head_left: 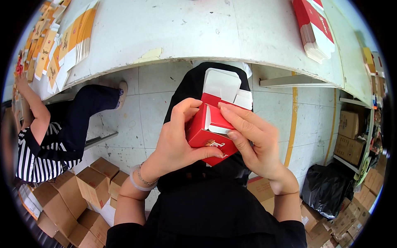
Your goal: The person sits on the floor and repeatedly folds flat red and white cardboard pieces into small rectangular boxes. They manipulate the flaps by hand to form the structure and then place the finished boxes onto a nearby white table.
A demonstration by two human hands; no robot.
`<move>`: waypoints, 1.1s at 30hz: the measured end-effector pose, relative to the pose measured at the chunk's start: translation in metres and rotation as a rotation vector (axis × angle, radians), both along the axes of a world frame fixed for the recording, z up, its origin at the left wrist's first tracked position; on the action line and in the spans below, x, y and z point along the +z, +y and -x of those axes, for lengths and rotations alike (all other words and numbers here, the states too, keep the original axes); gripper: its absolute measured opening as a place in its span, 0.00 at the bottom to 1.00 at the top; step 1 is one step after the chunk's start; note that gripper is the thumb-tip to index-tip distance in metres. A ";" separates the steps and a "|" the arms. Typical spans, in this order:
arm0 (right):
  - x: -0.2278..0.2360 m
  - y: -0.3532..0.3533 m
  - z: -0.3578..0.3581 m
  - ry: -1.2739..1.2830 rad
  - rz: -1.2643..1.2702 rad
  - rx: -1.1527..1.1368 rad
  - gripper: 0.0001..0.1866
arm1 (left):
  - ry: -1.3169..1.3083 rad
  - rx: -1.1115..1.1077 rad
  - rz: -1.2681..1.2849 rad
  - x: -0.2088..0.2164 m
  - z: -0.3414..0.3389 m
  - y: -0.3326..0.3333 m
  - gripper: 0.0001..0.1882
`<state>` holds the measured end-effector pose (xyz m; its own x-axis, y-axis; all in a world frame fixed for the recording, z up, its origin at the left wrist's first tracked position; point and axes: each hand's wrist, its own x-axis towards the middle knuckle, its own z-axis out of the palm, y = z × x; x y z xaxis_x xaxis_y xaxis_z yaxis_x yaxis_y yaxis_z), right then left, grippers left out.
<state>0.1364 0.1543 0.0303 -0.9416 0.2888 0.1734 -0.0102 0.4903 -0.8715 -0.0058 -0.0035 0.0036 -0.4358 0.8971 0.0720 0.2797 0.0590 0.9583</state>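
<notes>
Over my lap I hold a small red carton [213, 142], partly folded up. Its far end stands open, with a white flap [222, 82] and a smaller white tab sticking out. My left hand [175, 134] grips the carton's left side, thumb along the near face and fingers curled over the top edge. From the right, my right hand [254, 138] pinches a white-edged flap on the carton's upper side between thumb and fingers. The carton's inside is hidden from view.
Ahead is a worn white table [186, 29]. On it lie a stack of flat red cartons [314, 33] at right and orange-yellow cartons [76, 35] at left. A co-worker in stripes [45, 153] sits left. Brown boxes [93, 186] and a black bag [326, 190] stand on the floor.
</notes>
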 end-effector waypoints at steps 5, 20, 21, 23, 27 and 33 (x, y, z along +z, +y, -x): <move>0.005 -0.007 0.005 0.026 -0.011 0.187 0.31 | -0.090 0.069 0.104 0.007 0.000 0.000 0.50; -0.004 0.000 0.008 0.007 0.203 -0.023 0.15 | -0.292 0.143 0.062 -0.003 0.000 -0.002 0.49; -0.002 0.000 0.008 0.016 0.116 -0.014 0.16 | -0.271 0.144 0.071 -0.003 0.000 -0.002 0.49; 0.002 -0.001 0.010 0.038 -0.063 0.007 0.17 | -0.282 0.176 0.065 -0.002 -0.002 -0.002 0.49; -0.008 -0.008 0.002 0.102 -0.026 0.082 0.19 | -0.306 0.166 0.094 -0.007 -0.003 -0.007 0.48; 0.012 0.026 0.016 -0.146 0.252 0.195 0.15 | -0.461 0.094 0.147 0.000 0.002 -0.002 0.49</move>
